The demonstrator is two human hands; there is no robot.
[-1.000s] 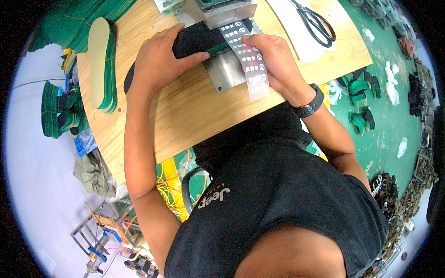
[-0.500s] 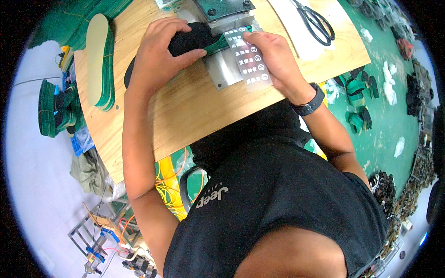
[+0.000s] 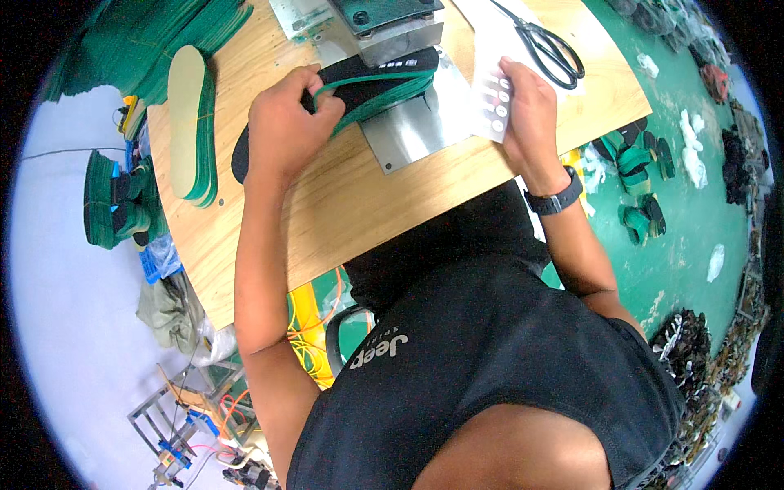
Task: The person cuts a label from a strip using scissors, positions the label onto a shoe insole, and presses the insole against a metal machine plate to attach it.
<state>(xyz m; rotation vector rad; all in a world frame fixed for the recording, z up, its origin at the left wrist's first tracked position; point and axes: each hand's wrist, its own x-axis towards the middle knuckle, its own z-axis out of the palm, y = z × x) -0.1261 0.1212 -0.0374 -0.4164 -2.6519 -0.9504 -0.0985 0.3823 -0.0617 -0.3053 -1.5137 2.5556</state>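
Black insoles with green undersides [image 3: 384, 96] lie on a shiny metal plate [image 3: 416, 135], beneath the block of a press [image 3: 400, 33]. White print shows on the top one, near the block. My left hand [image 3: 294, 118] is closed, thumb and fingers pinching the top insole's edge, which is lifted a little. Another black insole end pokes out behind my left wrist. To the right of the plate, my right hand [image 3: 531, 114] holds a clear sheet of white printed labels [image 3: 492, 104] between thumb and fingers, apart from the insoles.
Black-handled scissors [image 3: 555, 57] rest on white paper [image 3: 478, 37] at the right. On the left of the wooden table [image 3: 327, 212] stands a stack of beige-topped insoles [image 3: 189, 122], with green stacks [image 3: 155, 49] behind. Insole bundles [image 3: 633, 167] lie on the green floor.
My right hand has drawn the label sheet right, off the insole, uncovering white print. My left hand has gone from spread around the insole to pinching its edge. The view has shifted slightly.
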